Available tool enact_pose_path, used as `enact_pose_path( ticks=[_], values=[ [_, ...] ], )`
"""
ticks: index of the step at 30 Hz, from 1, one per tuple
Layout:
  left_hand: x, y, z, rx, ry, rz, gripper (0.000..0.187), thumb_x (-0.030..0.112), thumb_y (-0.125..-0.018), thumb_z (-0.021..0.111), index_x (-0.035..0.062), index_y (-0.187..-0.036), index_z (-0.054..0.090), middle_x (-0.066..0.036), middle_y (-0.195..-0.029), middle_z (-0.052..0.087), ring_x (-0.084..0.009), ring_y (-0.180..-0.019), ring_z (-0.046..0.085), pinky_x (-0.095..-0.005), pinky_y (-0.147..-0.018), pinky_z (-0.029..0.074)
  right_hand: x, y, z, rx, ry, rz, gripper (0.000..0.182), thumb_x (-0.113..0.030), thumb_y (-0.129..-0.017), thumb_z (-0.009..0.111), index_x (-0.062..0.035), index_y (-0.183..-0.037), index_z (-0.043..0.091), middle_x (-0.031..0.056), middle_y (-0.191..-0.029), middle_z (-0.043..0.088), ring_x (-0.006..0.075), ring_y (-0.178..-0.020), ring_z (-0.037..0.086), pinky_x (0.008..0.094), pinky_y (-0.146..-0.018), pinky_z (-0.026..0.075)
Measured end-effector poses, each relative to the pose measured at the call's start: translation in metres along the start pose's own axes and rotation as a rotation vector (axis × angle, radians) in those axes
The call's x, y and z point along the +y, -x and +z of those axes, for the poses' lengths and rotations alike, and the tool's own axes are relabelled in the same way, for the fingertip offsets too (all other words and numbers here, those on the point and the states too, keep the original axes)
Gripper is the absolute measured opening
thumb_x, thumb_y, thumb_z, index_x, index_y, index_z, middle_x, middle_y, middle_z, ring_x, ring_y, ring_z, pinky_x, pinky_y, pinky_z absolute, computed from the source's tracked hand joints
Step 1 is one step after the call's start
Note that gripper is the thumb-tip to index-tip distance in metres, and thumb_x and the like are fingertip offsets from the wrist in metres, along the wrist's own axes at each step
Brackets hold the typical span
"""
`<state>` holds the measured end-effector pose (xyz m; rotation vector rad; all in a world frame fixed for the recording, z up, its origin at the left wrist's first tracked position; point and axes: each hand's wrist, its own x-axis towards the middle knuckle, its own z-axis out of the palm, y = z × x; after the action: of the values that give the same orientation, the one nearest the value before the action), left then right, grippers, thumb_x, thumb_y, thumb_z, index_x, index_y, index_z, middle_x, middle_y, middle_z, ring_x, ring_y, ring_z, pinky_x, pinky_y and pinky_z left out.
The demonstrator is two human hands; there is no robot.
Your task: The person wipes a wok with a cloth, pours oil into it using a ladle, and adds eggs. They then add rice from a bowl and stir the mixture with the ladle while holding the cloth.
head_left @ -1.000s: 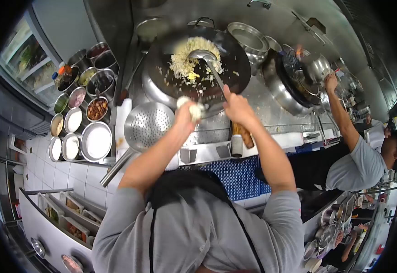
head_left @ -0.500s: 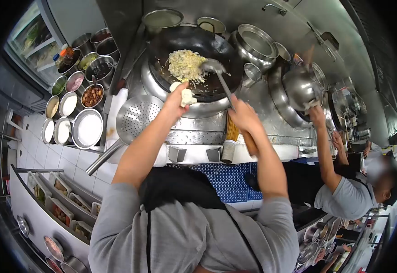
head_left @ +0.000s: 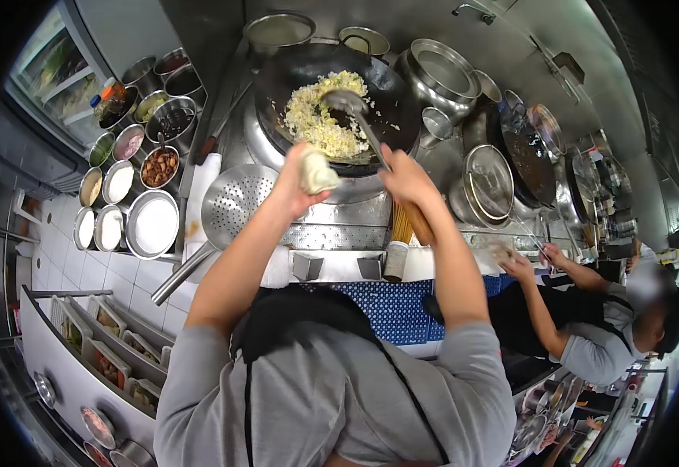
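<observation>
A black wok (head_left: 392, 89) on the stove holds fried rice (head_left: 312, 128) with yellow egg bits, spread in a rough ring. My left hand (head_left: 291, 183) is closed round a folded pale cloth (head_left: 317, 173) at the near rim of the wok. In my right hand (head_left: 409, 180) is a ladle (head_left: 345, 100); its steel bowl rests among the rice, and its wooden handle end (head_left: 417, 224) sticks out below my hand. A bamboo brush (head_left: 398, 237) stands just under the right forearm.
A perforated strainer (head_left: 234, 204) lies left of the wok. Seasoning tubs (head_left: 151, 224) crowd the far left. Lidded pots (head_left: 439, 74) stand behind right. A co-worker (head_left: 588, 327) stands to the right by a second wok (head_left: 528, 159) and a steel pot (head_left: 486, 187).
The rice has gone from a heap to a ring, and the ladle has shifted left. My left hand with the cloth has dropped slightly. The co-worker's hand has pulled back from the metal vessel.
</observation>
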<state>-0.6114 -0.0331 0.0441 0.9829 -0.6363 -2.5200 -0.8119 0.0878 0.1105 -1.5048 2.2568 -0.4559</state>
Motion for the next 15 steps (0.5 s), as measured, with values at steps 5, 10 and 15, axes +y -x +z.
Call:
enact_pose_path(
  ticks=[5,10,15],
  values=[
    [-0.003,-0.024,-0.004,0.026,-0.036,-0.044,0.030,0.047,-0.085,0.062,0.0186,-0.096,0.062,0.000,-0.083,0.066,-0.0204,-0.075,0.064,-0.0357,-0.059,0.051,-0.036,-0.044,0.022,-0.029,-0.219,0.055,0.038,-0.013,-0.082,0.056,0.0063,-0.115,0.050,0.0205,-0.069,0.060,0.0260,-0.049,0.062,0.0402,-0.054,0.051],
    [0.005,-0.084,-0.004,-0.134,-0.034,-0.143,0.024,0.038,-0.091,0.055,0.0155,-0.096,0.062,-0.004,-0.081,0.066,-0.0217,-0.068,0.063,-0.0376,-0.055,0.053,-0.064,0.077,-0.013,-0.206,-0.095,0.073,0.040,-0.013,-0.084,0.056,0.0057,-0.119,0.052,0.0215,-0.068,0.063,0.0267,-0.051,0.064,0.0396,-0.055,0.052],
    [-0.017,-0.052,0.019,0.169,-0.015,0.000,0.022,0.030,-0.096,0.043,0.0139,-0.093,0.057,-0.005,-0.074,0.062,-0.0213,-0.057,0.060,-0.0362,-0.043,0.047,-0.046,0.039,0.017,0.069,-0.019,0.184,0.059,-0.016,-0.084,0.058,0.0013,-0.138,0.043,0.0246,-0.076,0.063,0.0318,-0.059,0.065,0.0408,-0.058,0.052]
  ],
)
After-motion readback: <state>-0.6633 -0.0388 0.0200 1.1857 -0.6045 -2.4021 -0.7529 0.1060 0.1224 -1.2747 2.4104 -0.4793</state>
